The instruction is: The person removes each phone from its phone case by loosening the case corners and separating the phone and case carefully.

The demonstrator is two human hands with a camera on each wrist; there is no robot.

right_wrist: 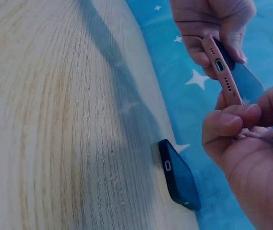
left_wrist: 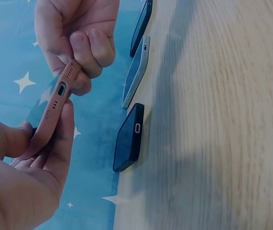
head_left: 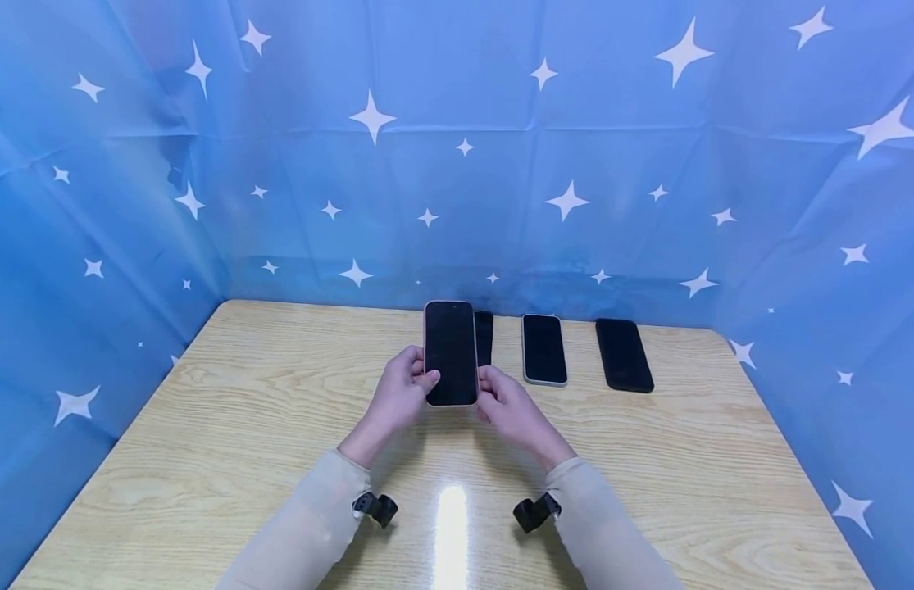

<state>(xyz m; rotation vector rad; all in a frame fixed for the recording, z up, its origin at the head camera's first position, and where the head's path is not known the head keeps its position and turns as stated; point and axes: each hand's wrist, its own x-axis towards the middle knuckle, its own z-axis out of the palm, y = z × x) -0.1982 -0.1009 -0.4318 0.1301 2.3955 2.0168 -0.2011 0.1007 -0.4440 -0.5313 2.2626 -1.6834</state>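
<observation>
A phone [head_left: 451, 352] in a pink case is held up over the table, its dark screen facing the head camera. At its lower left side, my left hand [head_left: 400, 393] grips it, thumb on the screen's edge and fingers behind. My right hand [head_left: 511, 410] pinches the lower right edge with curled fingers. In the left wrist view, the pink case's bottom edge [left_wrist: 57, 103] shows a charging port and small holes. The right wrist view has my right fingertips [right_wrist: 225, 122] at one bottom corner of the case.
Behind the held phone lies a black phone [head_left: 484, 338], partly hidden. To its right are a light-framed phone [head_left: 544, 350] and another black phone [head_left: 624, 354], all on the wooden table [head_left: 243, 459]. A blue star-patterned curtain [head_left: 457, 213] borders the table's back and sides.
</observation>
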